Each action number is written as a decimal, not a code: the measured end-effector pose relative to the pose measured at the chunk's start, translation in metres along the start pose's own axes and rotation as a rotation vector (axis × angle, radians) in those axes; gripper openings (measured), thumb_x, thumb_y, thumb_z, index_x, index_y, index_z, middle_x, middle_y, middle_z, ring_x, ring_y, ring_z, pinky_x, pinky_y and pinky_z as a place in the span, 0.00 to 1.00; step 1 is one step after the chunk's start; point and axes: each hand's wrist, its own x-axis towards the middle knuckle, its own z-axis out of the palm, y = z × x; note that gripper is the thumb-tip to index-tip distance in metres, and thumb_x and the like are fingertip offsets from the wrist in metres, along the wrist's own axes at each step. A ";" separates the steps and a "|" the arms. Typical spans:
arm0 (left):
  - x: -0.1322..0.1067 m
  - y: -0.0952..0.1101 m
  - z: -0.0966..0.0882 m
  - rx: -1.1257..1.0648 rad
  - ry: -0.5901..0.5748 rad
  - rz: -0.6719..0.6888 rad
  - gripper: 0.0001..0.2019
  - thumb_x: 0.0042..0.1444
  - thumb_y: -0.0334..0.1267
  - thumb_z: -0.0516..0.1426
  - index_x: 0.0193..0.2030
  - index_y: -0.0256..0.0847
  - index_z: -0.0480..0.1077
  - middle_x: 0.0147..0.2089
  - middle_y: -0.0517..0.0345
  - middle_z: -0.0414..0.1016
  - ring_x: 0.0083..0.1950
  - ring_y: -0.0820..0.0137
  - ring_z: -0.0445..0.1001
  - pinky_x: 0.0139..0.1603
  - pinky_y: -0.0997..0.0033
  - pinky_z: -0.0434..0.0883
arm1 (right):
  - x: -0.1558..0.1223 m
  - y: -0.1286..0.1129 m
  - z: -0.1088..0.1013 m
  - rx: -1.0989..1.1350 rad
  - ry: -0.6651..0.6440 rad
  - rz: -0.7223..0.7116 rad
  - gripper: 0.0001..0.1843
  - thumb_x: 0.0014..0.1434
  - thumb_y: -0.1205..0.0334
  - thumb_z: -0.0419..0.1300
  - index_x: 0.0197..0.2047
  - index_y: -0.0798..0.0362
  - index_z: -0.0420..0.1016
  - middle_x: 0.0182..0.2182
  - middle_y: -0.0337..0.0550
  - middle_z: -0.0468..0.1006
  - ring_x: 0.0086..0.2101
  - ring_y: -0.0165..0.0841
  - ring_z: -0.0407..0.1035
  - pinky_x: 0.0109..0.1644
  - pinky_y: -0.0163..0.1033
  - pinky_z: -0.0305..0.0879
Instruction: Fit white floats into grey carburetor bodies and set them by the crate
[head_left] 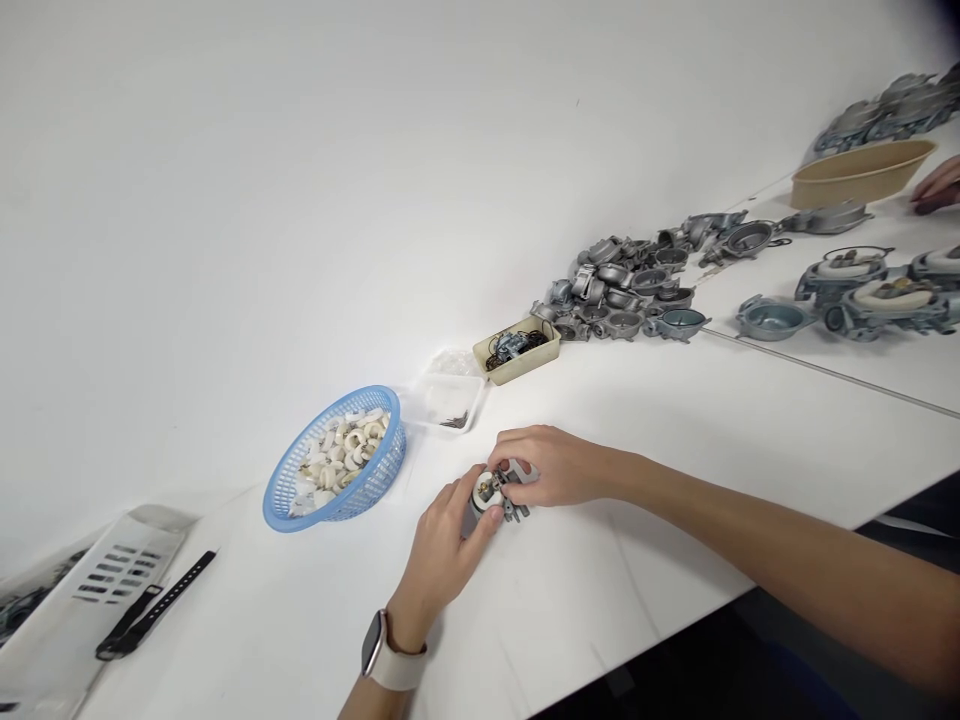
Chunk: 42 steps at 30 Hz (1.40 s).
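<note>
On the white table lies a small grey metal carburetor body (513, 508) with a white ring-shaped float (487, 494) on its upper face. My left hand (448, 535) grips it from the left, thumb and fingers closed about its side. From the right, my right hand (551, 466) reaches over the same part with bent fingers and thumb closed near its middle. Whether a small piece sits between those fingertips is hidden. A smartwatch (373, 640) with a pale band is on my left wrist.
A blue basket (277, 495) of white floats stands left, beside a white tray (450, 390) with small pins. Behind are a cream box (517, 372) and piled metal bowls (619, 285). A black strap watch (157, 610) lies far left. Another person's hand (939, 186) shows far right.
</note>
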 end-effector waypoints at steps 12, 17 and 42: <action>0.001 0.003 0.000 -0.053 -0.002 0.006 0.23 0.69 0.48 0.52 0.67 0.44 0.61 0.61 0.47 0.73 0.59 0.59 0.73 0.57 0.58 0.71 | 0.000 0.000 0.000 -0.005 0.001 -0.002 0.10 0.54 0.65 0.60 0.41 0.51 0.77 0.36 0.37 0.76 0.33 0.29 0.66 0.40 0.35 0.59; 0.001 0.002 0.000 -0.041 0.014 0.007 0.24 0.68 0.48 0.52 0.67 0.43 0.61 0.60 0.47 0.73 0.59 0.59 0.73 0.56 0.58 0.72 | 0.000 0.000 0.001 -0.005 0.012 -0.009 0.09 0.55 0.64 0.60 0.40 0.51 0.77 0.36 0.37 0.76 0.33 0.29 0.67 0.40 0.35 0.59; 0.001 0.002 0.000 -0.035 -0.001 -0.010 0.24 0.68 0.48 0.52 0.68 0.43 0.61 0.61 0.47 0.73 0.59 0.59 0.73 0.57 0.58 0.72 | 0.000 0.001 0.001 0.007 0.007 -0.016 0.08 0.55 0.64 0.60 0.39 0.51 0.76 0.35 0.38 0.76 0.33 0.29 0.66 0.39 0.35 0.59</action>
